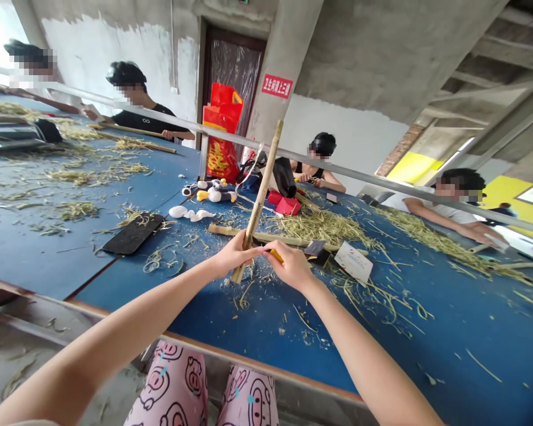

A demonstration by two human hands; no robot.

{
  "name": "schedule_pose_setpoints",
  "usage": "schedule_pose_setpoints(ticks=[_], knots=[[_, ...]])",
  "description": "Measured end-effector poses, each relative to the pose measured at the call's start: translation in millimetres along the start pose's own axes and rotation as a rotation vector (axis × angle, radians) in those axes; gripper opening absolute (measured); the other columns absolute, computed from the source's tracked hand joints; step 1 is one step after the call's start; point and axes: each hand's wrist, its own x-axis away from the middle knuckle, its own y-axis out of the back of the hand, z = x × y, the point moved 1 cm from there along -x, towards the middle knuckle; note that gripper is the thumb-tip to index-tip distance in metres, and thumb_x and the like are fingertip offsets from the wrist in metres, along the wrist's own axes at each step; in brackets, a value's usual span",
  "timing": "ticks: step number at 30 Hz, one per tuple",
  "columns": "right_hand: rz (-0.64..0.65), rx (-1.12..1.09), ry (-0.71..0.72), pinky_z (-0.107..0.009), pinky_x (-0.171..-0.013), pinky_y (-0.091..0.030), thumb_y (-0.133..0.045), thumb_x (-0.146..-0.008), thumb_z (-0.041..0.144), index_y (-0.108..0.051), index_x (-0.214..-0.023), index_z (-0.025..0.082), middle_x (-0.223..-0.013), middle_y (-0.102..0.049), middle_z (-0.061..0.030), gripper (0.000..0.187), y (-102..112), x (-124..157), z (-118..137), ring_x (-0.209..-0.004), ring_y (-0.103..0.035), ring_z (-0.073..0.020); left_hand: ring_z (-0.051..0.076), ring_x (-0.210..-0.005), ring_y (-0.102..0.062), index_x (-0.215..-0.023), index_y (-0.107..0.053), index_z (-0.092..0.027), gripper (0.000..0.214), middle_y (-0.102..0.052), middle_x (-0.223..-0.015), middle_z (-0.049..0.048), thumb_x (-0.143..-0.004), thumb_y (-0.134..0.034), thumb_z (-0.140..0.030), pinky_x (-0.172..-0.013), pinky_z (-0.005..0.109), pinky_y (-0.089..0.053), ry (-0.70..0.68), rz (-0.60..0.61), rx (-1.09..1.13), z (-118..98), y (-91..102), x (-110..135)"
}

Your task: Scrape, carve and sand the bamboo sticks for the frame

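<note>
My left hand is wrapped round the lower part of a peeled wooden stick, which stands tilted to the right over the blue table. In my right hand is a yellow-handled knife, held against the stick at my left thumb. Its blade is mostly hidden by my fingers and the stick. Behind my hands a second stick lies crosswise on the table. Fine shavings are scattered under and around my hands.
A black phone lies to the left and a white card to the right. Shavings are heaped behind. Farther back are plush toys, a red bag and a metal rail. Several people sit across the table.
</note>
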Motion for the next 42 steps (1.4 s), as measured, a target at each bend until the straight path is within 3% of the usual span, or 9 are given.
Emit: schedule_pose_setpoints(ticks=[6,12,18,26,30,33,35,39,42], knots=[[-0.007,-0.017,0.029,-0.027,-0.077,-0.049,-0.048,-0.097,0.035,-0.063,-0.11,0.024,-0.108,-0.074,-0.0056,0.023,-2,0,0,-0.093,-0.071,-0.0201,0.005,-0.058,-0.046,-0.098,-0.05,-0.02,0.043,-0.049,-0.08,-0.0049,-0.072,-0.08,-0.037,-0.049,0.018,-0.039,-0.065,-0.058,-0.051,-4,-2.2,0],[0.0,-0.068,0.112,-0.027,-0.078,-0.049,-0.049,-0.096,0.031,-0.065,-0.106,0.023,-0.105,-0.074,-0.0043,0.02,5,0,0,-0.091,-0.07,-0.0179,0.003,-0.051,-0.044,-0.104,-0.05,-0.021,0.042,-0.055,-0.086,-0.0025,-0.075,-0.077,-0.036,-0.042,0.018,-0.035,-0.07,0.008,-0.08,-7,-5.2,4],[0.025,-0.077,0.112,-0.026,-0.077,-0.049,-0.05,-0.095,0.028,-0.066,-0.105,0.023,-0.103,-0.075,-0.0019,0.019,10,0,-3,-0.091,-0.07,-0.0174,0.013,-0.069,-0.065,-0.113,-0.047,-0.019,0.052,-0.059,-0.107,0.0072,-0.076,-0.076,-0.042,-0.048,0.022,-0.051,-0.101,0.043,-0.155,0,-2.1,-1],[0.023,-0.084,0.156,-0.028,-0.074,-0.051,-0.055,-0.094,0.029,-0.068,-0.101,0.025,-0.101,-0.076,-0.001,0.016,7,0,-15,-0.089,-0.071,-0.0187,0.011,-0.063,-0.066,-0.112,-0.045,-0.019,0.046,-0.056,-0.117,0.0108,-0.081,-0.073,-0.037,-0.044,0.023,-0.054,-0.088,0.054,-0.229,10,1.4,-7],[-0.018,-0.023,0.161,-0.027,-0.069,-0.049,-0.054,-0.095,0.027,-0.067,-0.099,0.027,-0.1,-0.075,-0.0001,0.015,-3,-1,-13,-0.086,-0.071,-0.0184,0.006,-0.044,-0.055,-0.108,-0.045,-0.019,0.039,-0.061,-0.09,0.0018,-0.083,-0.071,-0.034,-0.035,0.018,-0.043,-0.086,-0.004,-0.254,12,1.2,-7],[-0.055,0.018,0.138,-0.027,-0.068,-0.047,-0.051,-0.096,0.026,-0.066,-0.099,0.026,-0.098,-0.075,-0.0004,0.015,-8,-2,-6,-0.084,-0.07,-0.0184,0.005,-0.034,-0.044,-0.11,-0.045,-0.019,0.038,-0.048,-0.056,-0.0097,-0.085,-0.069,-0.036,-0.031,0.015,-0.034,-0.083,-0.058,-0.279,13,0.7,-6],[-0.08,0.035,0.109,-0.027,-0.067,-0.046,-0.049,-0.097,0.027,-0.065,-0.098,0.025,-0.095,-0.074,-0.0012,0.016,-10,-3,-2,-0.082,-0.069,-0.0185,0.006,-0.031,-0.041,-0.115,-0.044,-0.019,0.043,-0.041,-0.047,-0.0128,-0.086,-0.068,-0.039,-0.031,0.015,-0.032,-0.095,-0.083,-0.286,13,0.7,-6],[-0.084,0.007,0.093,-0.026,-0.066,-0.045,-0.05,-0.097,0.026,-0.065,-0.097,0.025,-0.094,-0.074,-0.0021,0.016,-8,-4,-3,-0.082,-0.069,-0.0185,0.006,-0.032,-0.039,-0.115,-0.046,-0.019,0.045,-0.042,-0.048,-0.0123,-0.085,-0.069,-0.044,-0.032,0.016,-0.032,-0.111,-0.079,-0.277,12,1.5,-6],[-0.012,-0.08,0.141,-0.025,-0.066,-0.046,-0.054,-0.095,0.027,-0.066,-0.097,0.025,-0.095,-0.075,-0.0006,0.012,-4,-3,-10,-0.08,-0.07,-0.0175,0.002,-0.036,-0.042,-0.107,-0.048,-0.02,0.043,-0.056,-0.071,-0.0057,-0.08,-0.074,-0.041,-0.033,0.016,-0.034,-0.116,-0.071,-0.279,12,1.5,-6]])
